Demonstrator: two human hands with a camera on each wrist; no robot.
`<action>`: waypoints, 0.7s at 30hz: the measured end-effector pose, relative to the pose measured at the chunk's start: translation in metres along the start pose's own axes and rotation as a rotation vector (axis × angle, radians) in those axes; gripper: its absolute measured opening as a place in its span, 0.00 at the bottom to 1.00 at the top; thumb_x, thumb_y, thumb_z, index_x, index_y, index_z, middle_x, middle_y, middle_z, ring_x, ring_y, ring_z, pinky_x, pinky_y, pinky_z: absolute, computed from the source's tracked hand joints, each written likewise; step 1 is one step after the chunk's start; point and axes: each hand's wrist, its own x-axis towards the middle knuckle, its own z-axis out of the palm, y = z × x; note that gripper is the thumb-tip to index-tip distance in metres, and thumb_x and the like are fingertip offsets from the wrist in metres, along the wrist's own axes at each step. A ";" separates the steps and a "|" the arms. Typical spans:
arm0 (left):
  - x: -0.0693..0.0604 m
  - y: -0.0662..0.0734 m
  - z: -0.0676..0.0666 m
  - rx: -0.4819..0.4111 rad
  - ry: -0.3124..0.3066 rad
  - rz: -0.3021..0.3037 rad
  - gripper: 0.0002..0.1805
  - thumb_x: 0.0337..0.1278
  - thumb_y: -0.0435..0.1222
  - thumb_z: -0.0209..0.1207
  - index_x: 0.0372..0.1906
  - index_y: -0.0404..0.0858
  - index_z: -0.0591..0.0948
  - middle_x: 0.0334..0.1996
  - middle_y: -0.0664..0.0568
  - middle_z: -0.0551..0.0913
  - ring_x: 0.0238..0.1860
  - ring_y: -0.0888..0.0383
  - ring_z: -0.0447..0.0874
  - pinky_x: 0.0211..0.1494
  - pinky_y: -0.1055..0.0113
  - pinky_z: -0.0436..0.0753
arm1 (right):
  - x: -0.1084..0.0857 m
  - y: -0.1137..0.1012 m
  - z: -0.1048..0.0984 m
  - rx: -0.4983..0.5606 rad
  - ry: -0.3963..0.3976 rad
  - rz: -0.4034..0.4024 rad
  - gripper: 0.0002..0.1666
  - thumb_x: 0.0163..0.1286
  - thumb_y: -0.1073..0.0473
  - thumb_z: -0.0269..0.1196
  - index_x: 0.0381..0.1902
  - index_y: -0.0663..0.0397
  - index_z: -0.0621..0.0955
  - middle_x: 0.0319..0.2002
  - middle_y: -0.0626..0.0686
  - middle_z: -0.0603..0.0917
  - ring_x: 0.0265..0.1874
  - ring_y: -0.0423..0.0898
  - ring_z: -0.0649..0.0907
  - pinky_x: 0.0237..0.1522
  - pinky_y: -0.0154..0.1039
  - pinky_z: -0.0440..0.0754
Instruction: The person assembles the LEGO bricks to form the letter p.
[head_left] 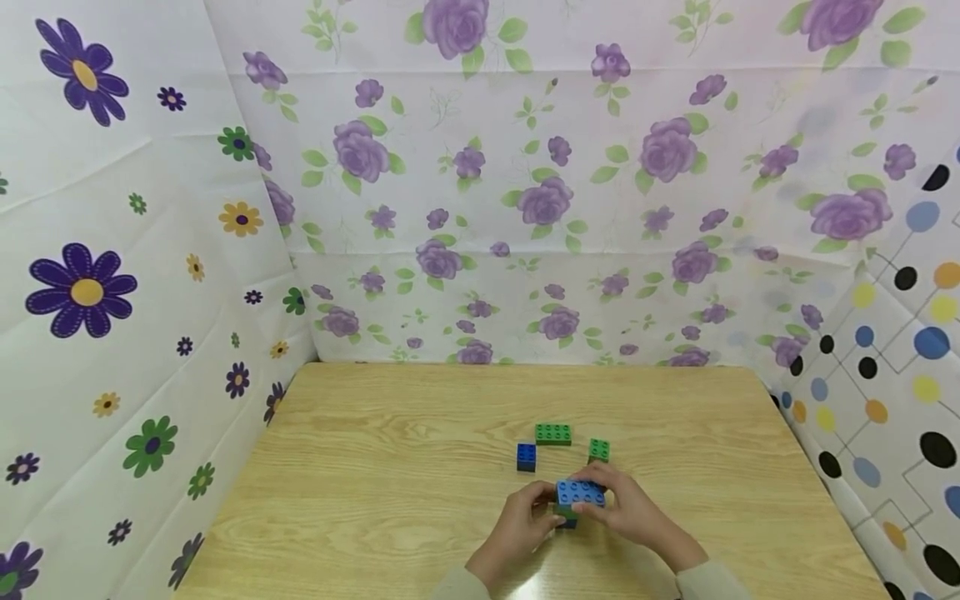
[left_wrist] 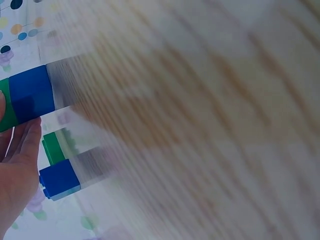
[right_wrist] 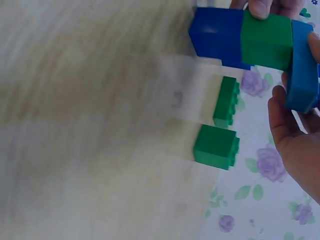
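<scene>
A small stack stands in front of the person: a dark blue brick (right_wrist: 216, 32) at the bottom, a green brick (right_wrist: 267, 41) on it, and a lighter blue brick (head_left: 579, 490) on top. The left hand (head_left: 517, 521) pinches the stack's lower part from the left, its thumb on the green brick in the right wrist view. From the right, the right hand (head_left: 628, 507) grips the lighter blue brick between thumb and fingers. That brick overhangs the green one to the right. Fingers hide part of the stack, and whether the top brick is fully seated I cannot tell.
Behind the hands on the wooden table (head_left: 360, 483) lie a dark blue brick (head_left: 527, 457), a long green brick (head_left: 552, 434) and a smaller green brick (head_left: 599, 450), close to the right fingers. Patterned cloth (head_left: 480, 208) walls the table's back and sides.
</scene>
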 end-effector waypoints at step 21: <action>-0.001 0.000 0.006 0.005 0.075 0.028 0.17 0.56 0.31 0.65 0.50 0.43 0.80 0.48 0.57 0.82 0.54 0.54 0.79 0.61 0.63 0.79 | -0.001 0.000 0.007 0.048 0.041 -0.011 0.21 0.65 0.50 0.66 0.54 0.47 0.80 0.49 0.43 0.80 0.50 0.47 0.78 0.53 0.44 0.81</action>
